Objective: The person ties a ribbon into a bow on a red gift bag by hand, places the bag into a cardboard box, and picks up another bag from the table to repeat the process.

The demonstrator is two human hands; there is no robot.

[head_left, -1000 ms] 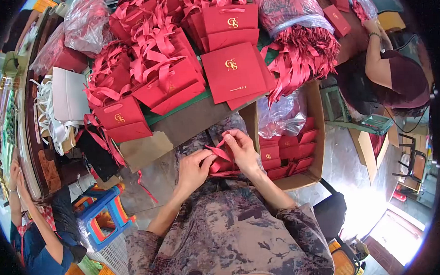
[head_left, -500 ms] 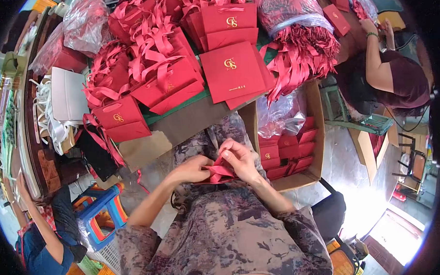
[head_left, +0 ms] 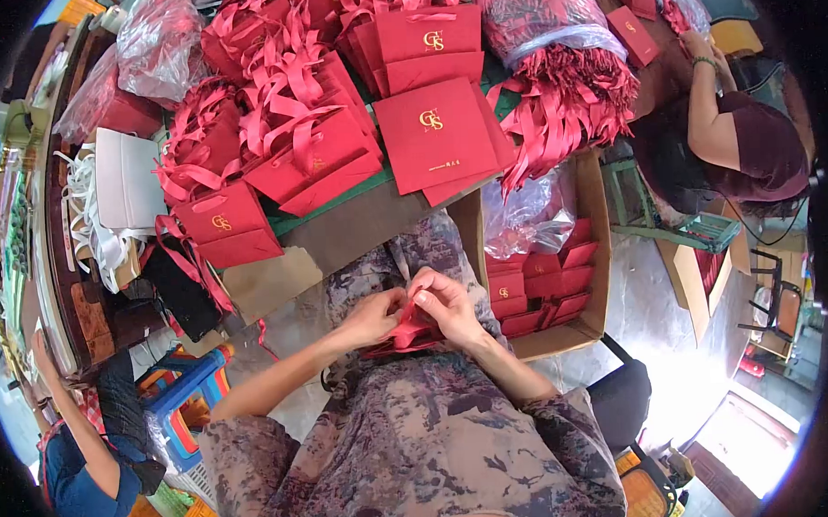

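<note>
Above my lap, a red ribbon [head_left: 411, 330] is pinched between my two hands, over a red paper item only partly in view. My left hand [head_left: 376, 318] is closed on the ribbon from the left, its fingertips partly hidden. From the right, my right hand [head_left: 445, 310] grips the ribbon between thumb and bent fingers. On the table ahead lie red gift bags [head_left: 312, 171] with ribbon handles, and flat red bags [head_left: 437, 137] with a gold emblem.
To the right of my knees stands a cardboard box [head_left: 602, 252] holding red bags. A plastic-wrapped bundle of red ribbons [head_left: 572, 89] lies on the table. White bags [head_left: 129, 182] are at left. One person [head_left: 743, 142] sits at right, another [head_left: 88, 461] at lower left.
My left hand has risen slightly and come nearer my right hand, and its fingertips now meet the ribbon closer to the right thumb. The red ribbon is bunched differently.
</note>
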